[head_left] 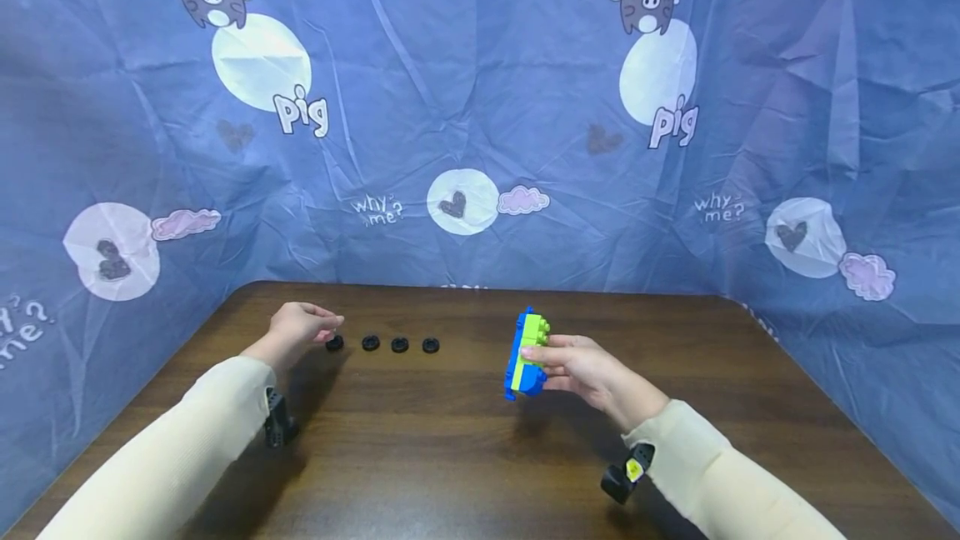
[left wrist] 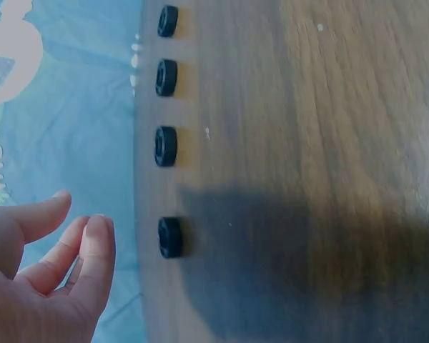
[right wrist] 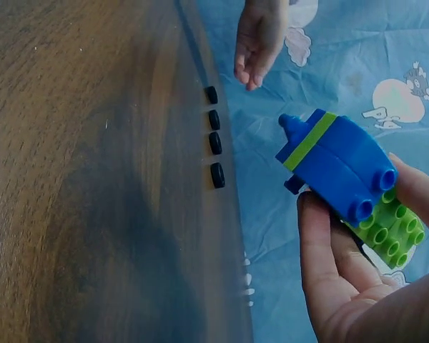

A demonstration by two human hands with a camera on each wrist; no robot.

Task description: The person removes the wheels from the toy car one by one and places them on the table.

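Note:
My right hand [head_left: 592, 369] grips a blue and lime-green toy car body [head_left: 533, 330] made of building blocks, raised over the table. In the right wrist view, studs show on the green part of the car body [right wrist: 386, 236], with thumb and fingers on either side. Over at the left, my left hand [head_left: 300, 325] hovers just above the leftmost of several small black wheels [head_left: 334, 344]. The left wrist view shows a gap between thumb and fingertips, with nothing in the left hand [left wrist: 64, 271] and the nearest wheel [left wrist: 170, 237] beside it.
The other black wheels [head_left: 400, 345] lie in a row to the right of the leftmost one, toward the back of the brown wooden table [head_left: 420, 448]. A blue patterned cloth [head_left: 480, 107] hangs behind the table and at its sides.

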